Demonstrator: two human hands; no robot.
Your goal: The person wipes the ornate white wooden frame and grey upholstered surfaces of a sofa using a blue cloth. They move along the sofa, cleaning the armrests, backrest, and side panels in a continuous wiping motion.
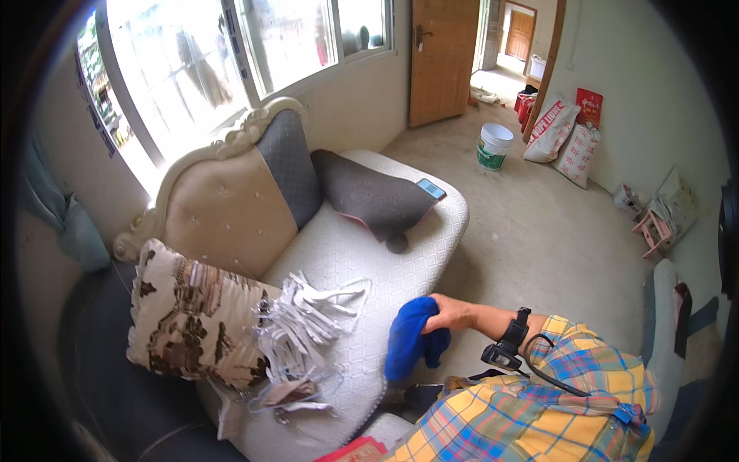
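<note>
My right hand point(448, 314) is closed on a bunched blue cloth point(410, 343), which hangs beside the front edge of the white quilted daybed point(416, 262). A wrist strap with a black device is on my forearm. On the daybed lie a tangled pile of white hangers point(304, 327), a brown-and-cream patterned pillow point(192, 308), a dark grey padded piece point(362, 192) and, on that piece's right end, a phone point(430, 188). My left hand is out of view.
A carved, tufted backrest point(223, 208) stands below the windows. Beyond the daybed are an open wooden door point(437, 61), a white bucket point(494, 146) and sacks point(550, 131) against the wall. A small pink stool point(653, 232) sits at right on the concrete floor point(539, 223).
</note>
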